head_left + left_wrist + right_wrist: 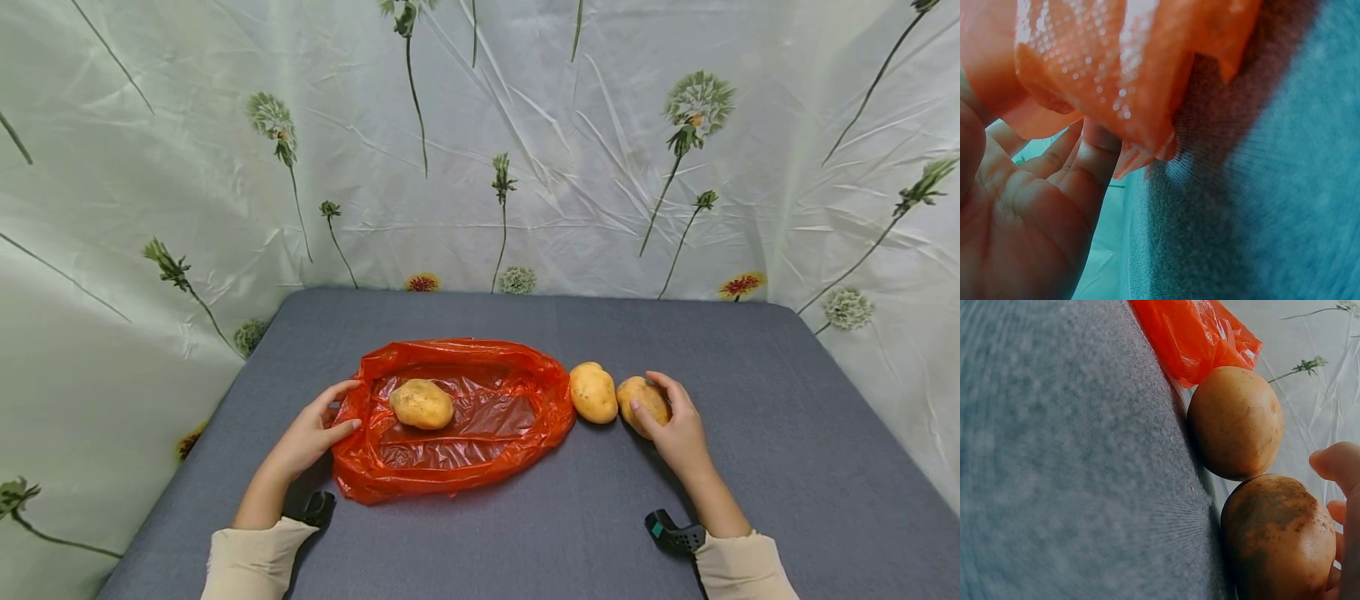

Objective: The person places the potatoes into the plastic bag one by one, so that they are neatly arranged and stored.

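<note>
A red plastic bag [457, 479] lies spread on the table with its mouth up and its rim rolled outward. One potato [422, 404] rests inside it, left of the middle. My left hand [307, 437] holds the bag's left rim; in the left wrist view the plastic [1104, 69] hides its fingertips. Just right of the bag sits a second potato [593, 392]. Beside that is a third potato [642, 400], with dark soil marks in the right wrist view. My right hand [682, 433] reaches around the third potato, thumb lifted off its near side, fingers by its far side.
A grey cloth-covered table [510, 550] carries everything. Behind and beside it hangs a pale curtain [465, 208] printed with flowers. Black wrist devices sit on both forearms, the right one [675, 533] close above the table.
</note>
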The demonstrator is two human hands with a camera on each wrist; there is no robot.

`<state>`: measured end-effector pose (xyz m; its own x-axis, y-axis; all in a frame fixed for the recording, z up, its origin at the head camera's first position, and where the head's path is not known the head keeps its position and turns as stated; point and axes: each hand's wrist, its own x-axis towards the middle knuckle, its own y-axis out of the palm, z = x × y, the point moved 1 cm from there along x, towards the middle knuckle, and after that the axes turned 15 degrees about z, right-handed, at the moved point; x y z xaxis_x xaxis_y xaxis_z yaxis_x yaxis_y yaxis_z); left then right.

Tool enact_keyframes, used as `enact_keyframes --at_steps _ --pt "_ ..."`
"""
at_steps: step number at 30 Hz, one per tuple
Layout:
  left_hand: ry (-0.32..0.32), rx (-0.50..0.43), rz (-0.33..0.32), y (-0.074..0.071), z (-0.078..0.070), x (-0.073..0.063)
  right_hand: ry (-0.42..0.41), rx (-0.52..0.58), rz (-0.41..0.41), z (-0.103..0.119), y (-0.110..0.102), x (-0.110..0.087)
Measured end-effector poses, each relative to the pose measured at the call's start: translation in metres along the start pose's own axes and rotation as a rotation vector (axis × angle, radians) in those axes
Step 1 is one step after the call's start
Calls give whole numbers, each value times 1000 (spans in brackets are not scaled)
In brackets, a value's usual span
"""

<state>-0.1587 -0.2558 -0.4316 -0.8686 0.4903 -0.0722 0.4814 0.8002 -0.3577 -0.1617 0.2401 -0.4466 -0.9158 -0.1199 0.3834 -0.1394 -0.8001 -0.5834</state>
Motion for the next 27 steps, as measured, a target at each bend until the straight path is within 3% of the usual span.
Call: enact_keyframes --at_steps 10,27 --pt "-3 -13 8 0 -1 1 50 -7 27 -3 -1 0" --pt "21 -11 6 -1 1 0 171 -31 147 -8 -1 -1"
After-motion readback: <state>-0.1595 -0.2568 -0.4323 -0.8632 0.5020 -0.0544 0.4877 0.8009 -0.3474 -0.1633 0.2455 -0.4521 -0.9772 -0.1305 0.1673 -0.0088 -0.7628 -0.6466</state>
